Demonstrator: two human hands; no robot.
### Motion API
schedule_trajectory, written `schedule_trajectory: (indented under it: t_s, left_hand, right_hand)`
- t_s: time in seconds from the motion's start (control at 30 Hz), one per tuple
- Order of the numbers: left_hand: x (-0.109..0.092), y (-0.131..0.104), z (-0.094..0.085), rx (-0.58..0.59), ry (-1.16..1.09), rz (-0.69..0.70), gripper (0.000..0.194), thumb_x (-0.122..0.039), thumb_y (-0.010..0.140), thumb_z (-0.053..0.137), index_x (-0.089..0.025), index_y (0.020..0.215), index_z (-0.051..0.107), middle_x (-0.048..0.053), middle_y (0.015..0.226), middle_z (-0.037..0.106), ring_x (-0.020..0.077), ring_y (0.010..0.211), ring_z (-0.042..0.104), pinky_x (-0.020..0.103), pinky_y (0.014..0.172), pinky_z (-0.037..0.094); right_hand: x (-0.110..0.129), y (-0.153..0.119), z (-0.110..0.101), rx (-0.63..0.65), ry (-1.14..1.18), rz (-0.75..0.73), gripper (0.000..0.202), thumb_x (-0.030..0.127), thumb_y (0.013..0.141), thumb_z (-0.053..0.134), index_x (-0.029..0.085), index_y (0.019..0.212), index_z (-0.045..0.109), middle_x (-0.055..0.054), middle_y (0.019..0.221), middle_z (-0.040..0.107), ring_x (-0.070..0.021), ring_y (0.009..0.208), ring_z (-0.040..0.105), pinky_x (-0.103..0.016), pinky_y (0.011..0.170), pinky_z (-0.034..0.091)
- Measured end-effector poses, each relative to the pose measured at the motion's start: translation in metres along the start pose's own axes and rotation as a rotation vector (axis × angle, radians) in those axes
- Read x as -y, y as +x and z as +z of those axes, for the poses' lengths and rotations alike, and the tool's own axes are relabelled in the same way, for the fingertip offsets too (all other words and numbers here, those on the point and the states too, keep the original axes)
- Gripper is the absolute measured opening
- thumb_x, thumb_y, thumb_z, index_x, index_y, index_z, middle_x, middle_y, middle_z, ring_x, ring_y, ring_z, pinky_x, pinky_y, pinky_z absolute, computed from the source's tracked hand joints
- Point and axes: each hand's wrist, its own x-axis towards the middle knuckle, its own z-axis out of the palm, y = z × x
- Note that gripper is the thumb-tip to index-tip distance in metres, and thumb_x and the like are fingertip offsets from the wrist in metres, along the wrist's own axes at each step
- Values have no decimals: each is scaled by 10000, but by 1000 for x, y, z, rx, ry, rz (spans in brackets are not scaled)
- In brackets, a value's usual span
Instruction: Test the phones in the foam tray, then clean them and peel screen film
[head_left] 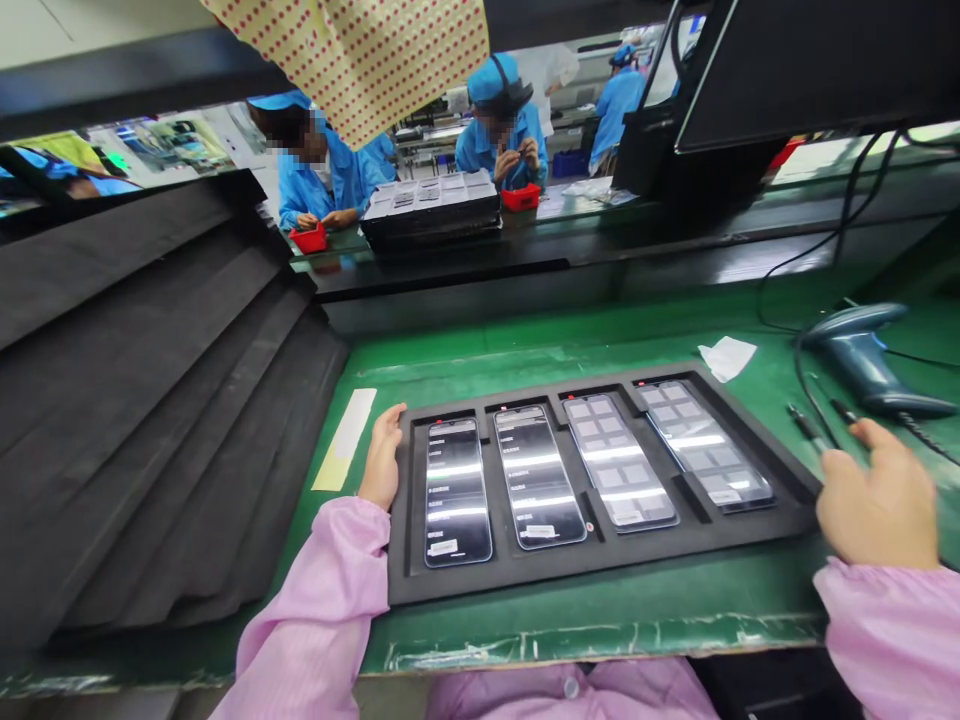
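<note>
A black foam tray lies on the green bench, holding several phones side by side in its slots. The leftmost phone and the one beside it show lit text lists; the third and the rightmost show pale square icons. My left hand grips the tray's left edge, fingers behind it and thumb side toward me. At the tray's right end is my right hand, its fingers curled around the ends of dark pens; whether it also touches the tray is unclear.
Stacked black foam sheets rise at the left. A yellow-white strip and a white scrap lie on the bench. A barcode scanner with cables is at the right. People in blue work across the bench, near red bins.
</note>
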Motion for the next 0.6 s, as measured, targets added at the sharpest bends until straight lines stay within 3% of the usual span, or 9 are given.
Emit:
schedule_trajectory:
  t_s: [0.1,0.17,0.23,0.33,0.4,0.43,0.5,0.6]
  left_hand:
    - [1,12,2,-32,-39,-30,451,-424,726,473,-158,1088,516,117,1240,533,244,1209,453,418,1060,300]
    - [0,20,3,-60,-71,-66,444,-439,682,504,-151,1018,539,112,1127,592,245,1107,524,410,1002,358]
    - [-2,26,5,-75,-106,-96,424,-440,648,527,-154,960,549,90,1004,631,226,992,572,380,919,413]
    - [-6,32,7,-91,-135,-133,398,-427,614,540,-161,911,548,48,856,647,190,845,595,321,787,449]
    - [-9,32,8,-104,-133,-146,382,-419,606,538,-162,889,545,35,804,644,179,789,595,302,732,449]
    - [-11,32,8,-110,-132,-149,377,-417,604,537,-161,881,544,34,791,642,177,773,594,298,715,448]
    - [-13,31,9,-123,-138,-153,375,-418,602,538,-157,872,542,35,780,639,176,755,594,295,698,447]
    - [-14,31,9,-124,-151,-160,375,-421,603,539,-156,868,539,34,779,636,172,748,594,289,691,446]
  right_hand:
    - [-12,13,10,-46,157,203,613,355,841,261,106,1400,257,-204,1395,379,-315,1293,354,-440,1058,288]
    - [-19,18,17,-46,192,191,630,333,825,252,68,1396,229,-221,1380,391,-320,1259,403,-462,1034,337]
    - [-22,20,20,-45,129,63,651,352,806,306,29,1370,266,-251,1366,387,-343,1272,375,-473,1057,301]
    - [-8,14,23,-70,-63,-366,537,387,795,386,80,1221,496,-225,1319,427,-367,1285,327,-533,1075,218]
    - [14,8,28,12,-119,-677,396,362,824,376,164,1068,617,-162,1293,458,-345,1277,333,-554,1045,255]
    - [28,4,32,96,-107,-761,357,321,824,381,193,1026,646,-135,1304,454,-340,1290,311,-555,1032,276]
    - [59,-1,43,249,-107,-826,334,234,785,414,222,991,677,-103,1338,436,-364,1308,258,-581,1003,295]
    - [100,-5,57,399,-162,-783,383,143,739,426,228,1006,687,-92,1379,400,-380,1323,210,-607,1013,249]
